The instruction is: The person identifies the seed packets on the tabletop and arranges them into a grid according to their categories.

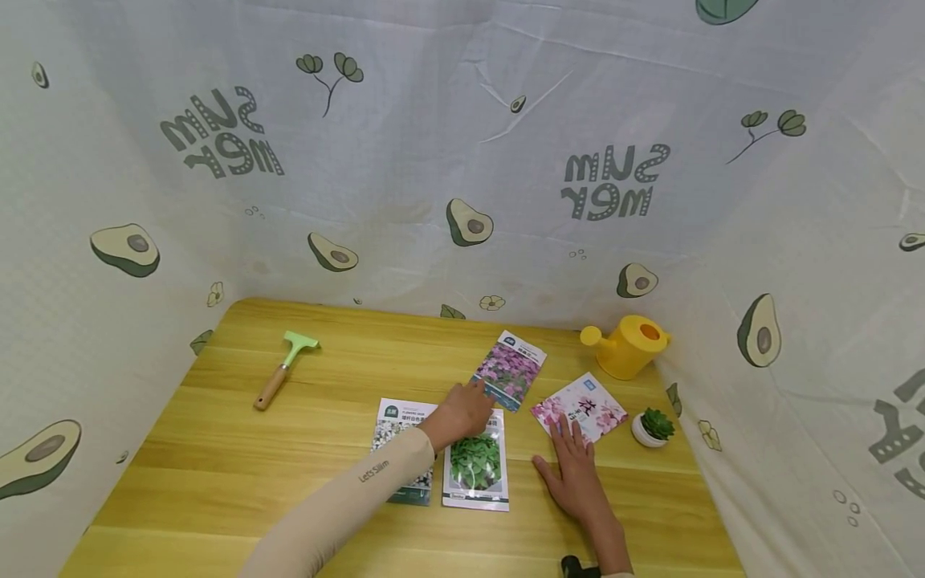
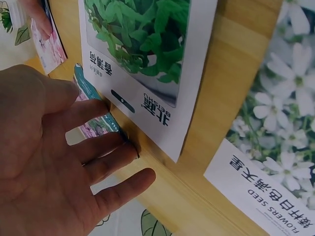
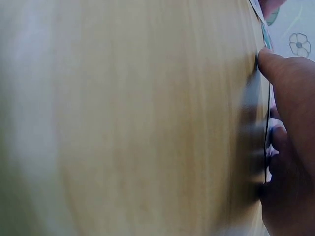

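Note:
My left hand point(image 1: 468, 411) reaches over the green-leaf seed packet point(image 1: 474, 470), its fingertips at the lower edge of the purple-flower seed packet point(image 1: 511, 371). In the left wrist view the fingers of that hand point(image 2: 54, 147) are spread and loosely bent, with the purple packet point(image 2: 93, 127) partly hidden behind them. My right hand point(image 1: 576, 475) rests its fingertips on the pink blossom seed packet point(image 1: 603, 404), thumb out to the side. A white-flower seed packet point(image 1: 412, 482) lies partly under the left forearm. The right wrist view shows that hand point(image 3: 295, 118) at the table surface.
A yellow watering can point(image 1: 627, 349) stands at the back right. In front of it is a small succulent in a white pot point(image 1: 653, 428). On the left lies a green-headed tool with a wooden handle point(image 1: 278, 377). Patterned cloth point(image 1: 405, 201) surrounds the wooden table point(image 1: 238, 474).

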Action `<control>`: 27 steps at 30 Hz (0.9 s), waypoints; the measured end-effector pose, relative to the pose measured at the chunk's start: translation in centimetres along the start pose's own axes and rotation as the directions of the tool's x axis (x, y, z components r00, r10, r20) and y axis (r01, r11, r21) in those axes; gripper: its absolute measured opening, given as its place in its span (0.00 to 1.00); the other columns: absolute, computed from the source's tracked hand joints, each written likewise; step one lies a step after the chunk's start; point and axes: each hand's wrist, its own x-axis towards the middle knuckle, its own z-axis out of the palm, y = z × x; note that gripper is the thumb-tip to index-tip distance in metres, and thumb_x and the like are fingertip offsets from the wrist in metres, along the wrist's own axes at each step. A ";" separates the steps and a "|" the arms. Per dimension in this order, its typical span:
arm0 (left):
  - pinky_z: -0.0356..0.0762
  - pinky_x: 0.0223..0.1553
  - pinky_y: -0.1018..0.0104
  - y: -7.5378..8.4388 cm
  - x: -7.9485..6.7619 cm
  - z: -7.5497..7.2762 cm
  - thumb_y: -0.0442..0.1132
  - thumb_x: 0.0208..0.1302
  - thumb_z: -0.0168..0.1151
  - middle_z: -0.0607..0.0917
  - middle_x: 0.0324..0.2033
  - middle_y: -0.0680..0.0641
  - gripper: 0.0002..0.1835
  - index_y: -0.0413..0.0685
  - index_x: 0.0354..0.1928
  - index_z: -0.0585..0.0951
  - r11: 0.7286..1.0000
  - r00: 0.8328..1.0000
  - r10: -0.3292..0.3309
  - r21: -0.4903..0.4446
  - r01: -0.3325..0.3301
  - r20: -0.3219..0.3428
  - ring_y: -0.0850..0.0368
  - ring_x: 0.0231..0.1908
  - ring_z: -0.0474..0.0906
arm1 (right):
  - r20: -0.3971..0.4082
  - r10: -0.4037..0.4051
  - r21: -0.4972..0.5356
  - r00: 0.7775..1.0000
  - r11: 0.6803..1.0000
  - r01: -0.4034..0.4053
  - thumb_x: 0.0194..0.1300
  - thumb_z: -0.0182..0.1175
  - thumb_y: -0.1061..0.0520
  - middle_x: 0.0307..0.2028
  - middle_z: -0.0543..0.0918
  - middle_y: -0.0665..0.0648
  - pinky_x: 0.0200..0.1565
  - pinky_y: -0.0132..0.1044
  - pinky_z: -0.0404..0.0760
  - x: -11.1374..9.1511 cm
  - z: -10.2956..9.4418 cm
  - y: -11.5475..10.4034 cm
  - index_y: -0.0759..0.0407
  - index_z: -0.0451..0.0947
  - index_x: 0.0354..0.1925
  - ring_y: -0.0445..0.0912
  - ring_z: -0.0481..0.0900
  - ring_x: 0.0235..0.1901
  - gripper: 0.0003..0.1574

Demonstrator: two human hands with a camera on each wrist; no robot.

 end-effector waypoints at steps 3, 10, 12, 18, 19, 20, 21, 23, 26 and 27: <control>0.76 0.69 0.59 -0.2 -0.2 0.0 0.54 0.87 0.48 0.68 0.81 0.50 0.27 0.62 0.81 0.71 1.000 1.000 0.005 0.013 -0.005 -0.003 0.56 0.78 0.67 | 0.016 0.011 -0.008 1.000 1.000 -0.011 0.79 0.63 0.45 0.83 0.51 0.74 0.74 0.80 0.42 0.0 -0.1 -0.1 0.72 0.57 0.82 0.75 0.44 0.82 0.50; 0.77 0.69 0.57 -0.8 -0.2 0.5 0.53 0.87 0.48 0.71 0.79 0.51 0.26 0.62 0.81 0.71 1.000 1.000 0.011 -0.020 -0.012 -0.010 0.56 0.76 0.68 | 0.019 0.014 -0.006 1.000 1.000 -0.014 0.79 0.63 0.45 0.83 0.51 0.74 0.74 0.81 0.41 0.0 -0.3 -0.2 0.72 0.57 0.82 0.75 0.44 0.82 0.50; 0.78 0.68 0.56 -0.9 -0.2 0.6 0.53 0.87 0.48 0.72 0.77 0.51 0.26 0.62 0.80 0.72 0.999 1.000 0.009 -0.037 -0.010 -0.015 0.55 0.75 0.69 | 0.024 0.014 -0.009 1.000 1.000 -0.014 0.79 0.63 0.45 0.83 0.51 0.74 0.74 0.81 0.41 0.0 -0.2 -0.2 0.71 0.56 0.83 0.75 0.44 0.82 0.50; 0.80 0.64 0.56 -1.3 -0.7 1.0 0.52 0.87 0.50 0.75 0.72 0.51 0.25 0.63 0.79 0.74 0.997 0.999 0.007 -0.071 -0.010 -0.038 0.55 0.72 0.71 | 0.025 0.020 -0.013 0.999 1.000 -0.020 0.79 0.63 0.45 0.83 0.52 0.76 0.73 0.81 0.41 0.0 -0.2 -0.2 0.73 0.57 0.82 0.76 0.44 0.82 0.50; 0.80 0.64 0.56 -1.3 -0.8 1.0 0.53 0.87 0.51 0.75 0.72 0.51 0.25 0.63 0.79 0.74 0.997 0.999 0.008 -0.074 -0.011 -0.039 0.55 0.72 0.71 | 0.022 0.020 -0.013 1.000 1.000 -0.020 0.79 0.64 0.46 0.83 0.52 0.76 0.73 0.82 0.42 0.0 -0.2 -0.2 0.73 0.57 0.82 0.76 0.44 0.81 0.50; 0.80 0.64 0.55 -1.4 -0.8 1.0 0.53 0.87 0.51 0.75 0.73 0.51 0.25 0.63 0.79 0.73 0.997 0.999 0.009 -0.073 -0.011 -0.038 0.55 0.73 0.71 | 0.020 0.020 -0.016 1.000 1.000 -0.019 0.79 0.64 0.46 0.83 0.52 0.76 0.73 0.82 0.42 -0.1 -0.2 -0.2 0.73 0.57 0.82 0.77 0.44 0.81 0.50; 0.80 0.64 0.55 -1.4 -0.9 1.1 0.53 0.86 0.51 0.75 0.73 0.50 0.25 0.63 0.79 0.73 0.997 0.999 0.008 -0.075 -0.011 -0.038 0.55 0.73 0.71 | 0.018 0.019 -0.016 1.000 1.000 -0.018 0.79 0.64 0.46 0.83 0.52 0.76 0.73 0.82 0.42 0.0 -0.2 -0.2 0.73 0.57 0.82 0.77 0.44 0.81 0.50; 0.79 0.65 0.55 -1.6 -1.0 1.2 0.53 0.86 0.52 0.74 0.74 0.50 0.26 0.63 0.80 0.73 0.997 0.999 0.001 -0.080 -0.003 -0.035 0.55 0.74 0.70 | 0.015 0.013 -0.020 1.000 1.000 -0.013 0.79 0.64 0.46 0.83 0.52 0.76 0.73 0.82 0.42 0.0 -0.2 -0.2 0.73 0.57 0.82 0.77 0.45 0.81 0.50; 0.78 0.66 0.54 -1.8 -1.0 1.4 0.53 0.85 0.52 0.74 0.74 0.50 0.26 0.62 0.80 0.73 0.996 0.999 -0.013 -0.086 0.010 -0.034 0.54 0.74 0.69 | 0.024 0.016 -0.024 1.000 1.000 -0.016 0.79 0.63 0.45 0.83 0.51 0.76 0.73 0.82 0.42 0.2 -0.2 -0.3 0.73 0.57 0.82 0.76 0.44 0.81 0.50; 0.79 0.65 0.54 -1.8 -1.1 1.4 0.53 0.85 0.52 0.74 0.73 0.50 0.26 0.62 0.79 0.73 0.997 0.999 -0.016 -0.082 0.013 -0.035 0.54 0.73 0.70 | 0.030 0.021 -0.024 0.999 1.000 -0.020 0.79 0.63 0.45 0.83 0.51 0.76 0.73 0.82 0.42 0.2 -0.2 -0.3 0.73 0.57 0.82 0.76 0.44 0.82 0.50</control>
